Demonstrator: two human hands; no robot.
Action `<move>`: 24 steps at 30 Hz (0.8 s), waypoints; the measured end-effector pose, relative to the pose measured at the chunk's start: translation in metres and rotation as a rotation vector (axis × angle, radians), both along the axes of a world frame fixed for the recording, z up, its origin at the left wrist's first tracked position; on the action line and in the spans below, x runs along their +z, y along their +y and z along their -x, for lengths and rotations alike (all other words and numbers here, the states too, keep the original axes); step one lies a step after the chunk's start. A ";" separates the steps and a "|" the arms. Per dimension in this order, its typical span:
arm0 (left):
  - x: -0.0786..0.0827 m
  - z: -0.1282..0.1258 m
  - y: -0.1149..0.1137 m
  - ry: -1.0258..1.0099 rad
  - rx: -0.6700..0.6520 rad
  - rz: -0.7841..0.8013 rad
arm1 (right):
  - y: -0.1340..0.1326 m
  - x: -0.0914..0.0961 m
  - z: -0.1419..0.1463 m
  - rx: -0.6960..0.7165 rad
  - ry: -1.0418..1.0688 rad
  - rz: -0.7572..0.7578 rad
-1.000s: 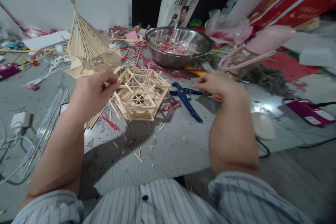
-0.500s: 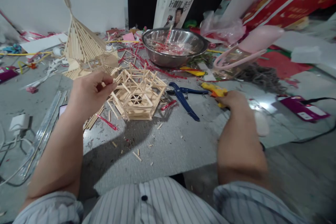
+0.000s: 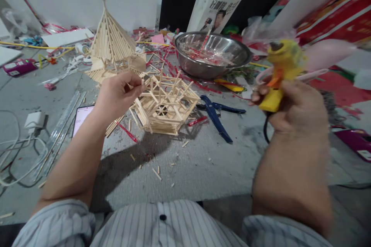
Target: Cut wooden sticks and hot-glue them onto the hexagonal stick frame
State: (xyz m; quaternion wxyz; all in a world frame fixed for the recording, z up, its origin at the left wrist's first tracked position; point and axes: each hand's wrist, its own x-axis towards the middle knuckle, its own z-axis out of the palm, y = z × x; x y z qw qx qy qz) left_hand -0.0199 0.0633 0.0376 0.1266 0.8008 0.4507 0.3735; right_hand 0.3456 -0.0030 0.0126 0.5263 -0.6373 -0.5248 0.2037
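Note:
My right hand (image 3: pixel 298 104) grips a yellow hot glue gun (image 3: pixel 285 69) with an orange trigger, raised above the table and slightly blurred. Thumb and fingers pinched, my left hand (image 3: pixel 118 92) is at the left side of an open six-sided frame of wooden sticks (image 3: pixel 168 104). A short pale wooden stick (image 3: pixel 143 82) shows at its fingertips. Behind that hand stands a pointed roof of wooden sticks (image 3: pixel 111 42). Blue cutting pliers (image 3: pixel 216 117) lie to the right of the frame.
A steel bowl (image 3: pixel 203 67) with red-and-clear wrappers stands behind the frame. A phone (image 3: pixel 82 117) and a white charger (image 3: pixel 34 120) with cables lie at left. Stick offcuts (image 3: pixel 157 173) litter the front. A purple device (image 3: pixel 355 142) sits at right.
My right hand has lifted the glue gun off the table, up and toward the camera. The left hand stays pinched beside the stick frame. The view has shifted left.

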 end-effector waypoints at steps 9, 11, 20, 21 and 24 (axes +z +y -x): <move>0.001 -0.003 -0.003 0.024 -0.003 -0.003 | -0.009 0.016 0.071 0.466 0.110 0.168; 0.002 -0.004 -0.004 0.033 -0.001 -0.005 | -0.010 0.013 0.076 0.513 0.012 0.165; -0.002 -0.007 -0.004 0.086 0.004 0.035 | -0.003 -0.002 0.086 0.647 -0.337 0.048; -0.002 -0.008 -0.004 0.091 0.009 0.038 | -0.003 -0.005 0.087 0.649 -0.344 0.043; -0.002 -0.009 -0.004 0.102 0.016 0.040 | -0.001 -0.010 0.088 0.629 -0.392 0.035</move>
